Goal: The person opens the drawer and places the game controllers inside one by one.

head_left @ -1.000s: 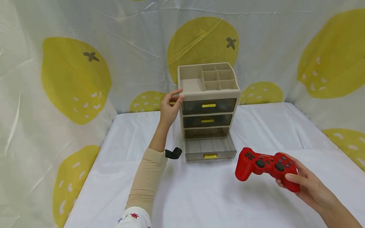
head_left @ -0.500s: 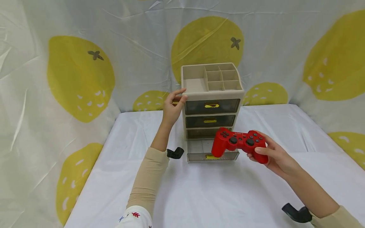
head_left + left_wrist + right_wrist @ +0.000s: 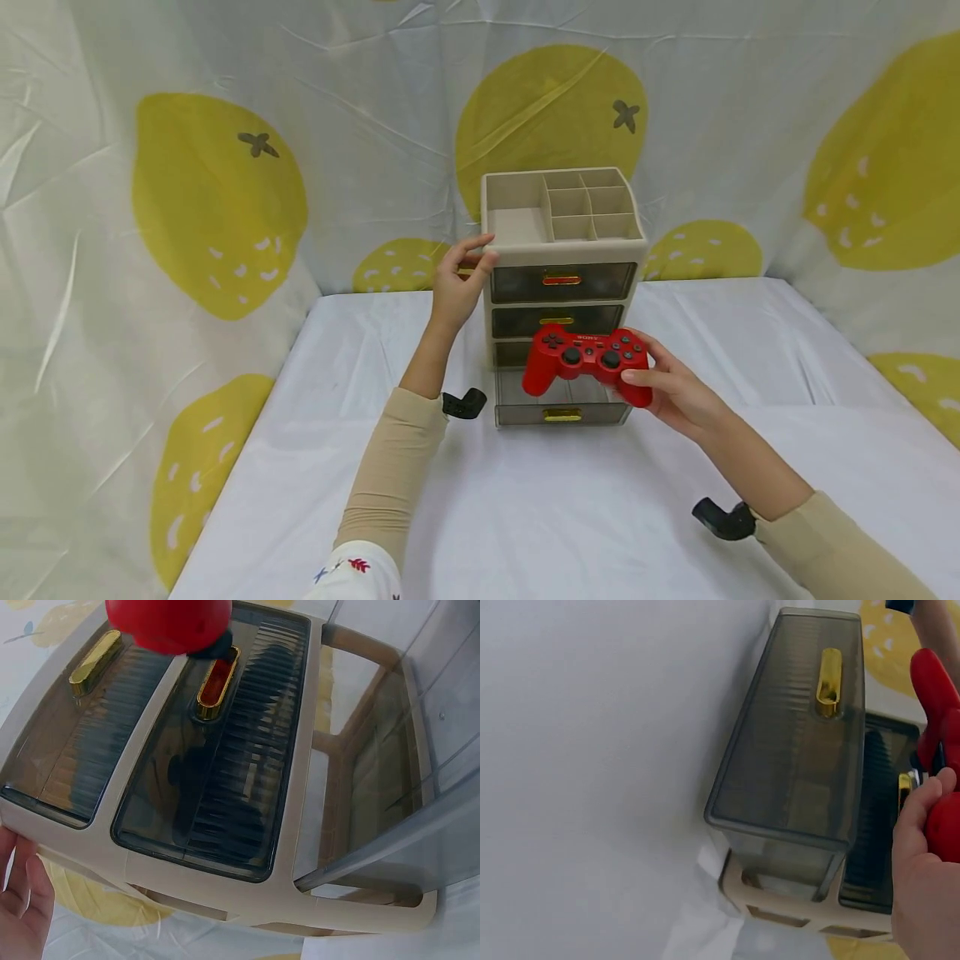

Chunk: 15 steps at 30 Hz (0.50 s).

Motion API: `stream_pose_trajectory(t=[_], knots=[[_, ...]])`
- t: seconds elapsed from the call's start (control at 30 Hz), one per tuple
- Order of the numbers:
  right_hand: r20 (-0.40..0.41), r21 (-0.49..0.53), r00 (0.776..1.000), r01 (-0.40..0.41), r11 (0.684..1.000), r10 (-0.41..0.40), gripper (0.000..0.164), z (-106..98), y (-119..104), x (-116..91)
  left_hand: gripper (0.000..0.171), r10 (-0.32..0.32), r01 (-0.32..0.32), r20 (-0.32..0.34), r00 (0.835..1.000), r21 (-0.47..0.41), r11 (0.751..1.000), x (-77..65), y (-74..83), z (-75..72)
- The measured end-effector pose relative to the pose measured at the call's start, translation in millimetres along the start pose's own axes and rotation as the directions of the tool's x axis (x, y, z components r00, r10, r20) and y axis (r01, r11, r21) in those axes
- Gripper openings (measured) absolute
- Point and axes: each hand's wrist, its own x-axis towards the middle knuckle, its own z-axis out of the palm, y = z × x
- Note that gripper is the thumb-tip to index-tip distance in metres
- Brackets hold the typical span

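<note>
A red Sony game controller (image 3: 587, 354) is in my right hand (image 3: 675, 387); the thumb lies on its front, fingers behind. It hovers above the pulled-out clear bottom drawer (image 3: 562, 414), hiding part of it. In the right wrist view, my right hand (image 3: 922, 862) holds the controller (image 3: 937, 705) beside the drawer front. My left hand (image 3: 459, 283) grips the upper left corner of the beige drawer organizer (image 3: 562, 252). In the left wrist view, its fingers (image 3: 36, 896) touch the organizer's side edge.
The organizer's two upper drawers are closed, with gold handles (image 3: 562, 280). Its top has several open compartments (image 3: 517, 223). A white cloth (image 3: 525, 517) covers the table. Lemon-print cloth (image 3: 375, 125) hangs behind and at the sides. Black wrist mounts (image 3: 723, 518) stick out from the sleeves.
My right hand has carried the red controller left and up from the right side to above the open drawer. My left hand stays at the organizer's corner. The view has shifted slightly.
</note>
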Motion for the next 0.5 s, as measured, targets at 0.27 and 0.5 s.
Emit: stream_pose_trajectory(t=[0.27,0.5], knots=[[-0.016,-0.038,0.998,-0.068,0.997,0.067,0.068,10.3,3.9,23.4,0.028,0.006,-0.006,0.003,1.0,0.011,1.0,-0.4,-0.6,-1.1],[-0.03,-0.075,0.994,-0.104,0.992,0.102,0.065,15.4,6.0,37.6,0.028,0.016,-0.016,0.009,1.0,0.005,1.0,0.1,0.1,-1.5]])
